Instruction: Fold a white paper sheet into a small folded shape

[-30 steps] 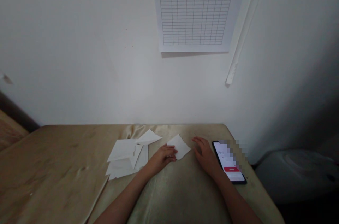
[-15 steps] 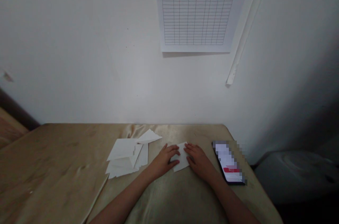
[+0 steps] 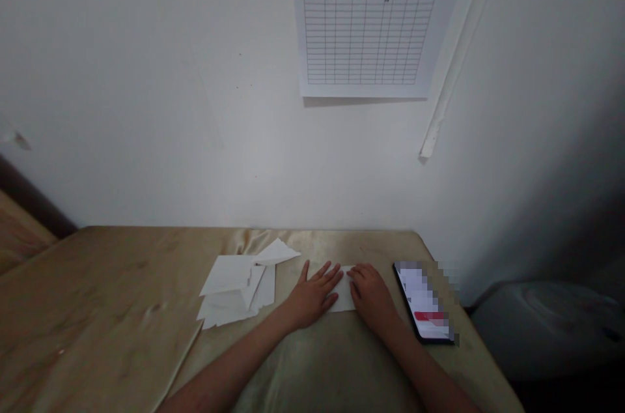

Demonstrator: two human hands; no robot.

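Note:
A small white paper (image 3: 344, 298) lies on the tan cloth-covered table (image 3: 293, 374), between my two hands. My left hand (image 3: 313, 296) rests flat with fingers spread, its fingertips over the paper's left part. On the paper's right edge lies my right hand (image 3: 370, 292), its fingers bent and close together, pressing on the sheet. To the left of my hands sits a loose pile of white paper pieces (image 3: 227, 276), some with torn edges, one pointed piece (image 3: 277, 253) reaching out at its upper right.
A phone (image 3: 424, 309) with a lit, partly pixelated screen lies right of my right hand. A printed table sheet (image 3: 366, 35) hangs on the wall. A grey rounded object (image 3: 541, 328) stands beyond the table's right edge.
My left hand has spread its fingers and flattened over the paper's left part. The paper has turned a little and sits straighter. My right hand has shifted slightly right.

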